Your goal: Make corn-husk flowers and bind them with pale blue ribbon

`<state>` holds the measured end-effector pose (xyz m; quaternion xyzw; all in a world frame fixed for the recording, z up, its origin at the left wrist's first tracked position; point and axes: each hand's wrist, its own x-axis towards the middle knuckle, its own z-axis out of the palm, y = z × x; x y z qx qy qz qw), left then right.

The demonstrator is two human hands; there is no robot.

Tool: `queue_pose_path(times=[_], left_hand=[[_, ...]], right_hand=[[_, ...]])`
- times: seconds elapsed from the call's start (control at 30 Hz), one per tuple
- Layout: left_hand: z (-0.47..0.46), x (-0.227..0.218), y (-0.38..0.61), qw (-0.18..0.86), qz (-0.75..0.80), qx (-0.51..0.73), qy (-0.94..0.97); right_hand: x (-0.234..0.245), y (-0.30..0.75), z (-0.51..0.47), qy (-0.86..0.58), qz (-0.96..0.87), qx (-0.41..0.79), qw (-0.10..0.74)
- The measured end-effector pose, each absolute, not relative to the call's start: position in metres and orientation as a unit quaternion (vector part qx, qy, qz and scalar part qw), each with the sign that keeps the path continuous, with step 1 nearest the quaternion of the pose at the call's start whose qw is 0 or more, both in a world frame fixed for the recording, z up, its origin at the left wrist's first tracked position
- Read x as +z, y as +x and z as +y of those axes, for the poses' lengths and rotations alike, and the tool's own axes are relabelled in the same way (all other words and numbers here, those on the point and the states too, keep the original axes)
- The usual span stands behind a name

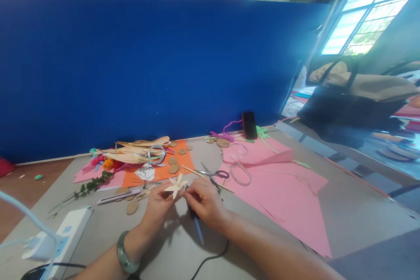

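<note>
My left hand [159, 205], with a green bangle [124, 251] at its wrist, pinches a small pale flower [177, 185] with pointed petals, like dried husk. Close against the flower's right side, the fingertips of my right hand [207, 201] are pressed together; what lies between them is too small to make out. Partly hidden below my right hand is a black tool with a cord, from which a translucent stick [198, 231] juts toward me. Black-handled scissors [220, 175] lie open just beyond the right hand.
Dried husks [138, 155], a tape roll [156, 153] and cardboard discs [173, 168] lie around orange paper [131, 177]. A utility knife [118, 197], leafy sprig [93, 187] and power strip [70, 238] are leftward. Pink sheets [285, 197] and a phone [249, 125] sit rightward; a blue partition [147, 61] stands behind.
</note>
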<state>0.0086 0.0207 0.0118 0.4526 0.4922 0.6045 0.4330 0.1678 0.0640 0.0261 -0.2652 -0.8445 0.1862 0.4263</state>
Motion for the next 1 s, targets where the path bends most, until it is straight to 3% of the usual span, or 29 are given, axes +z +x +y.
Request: queue_pose_path(times=[0.87, 1.0], left_hand=[[0.019, 0.016, 0.013, 0.455, 0.487, 0.633, 0.392], [0.022, 0.023, 0.008, 0.435, 0.515, 0.639, 0.371]], right_hand=[[0.03, 0.171, 0.073, -0.284, -0.823, 0.24, 0.43], [0.041, 0.194, 0.104, -0.389, -0.78, 0.19, 0.453]])
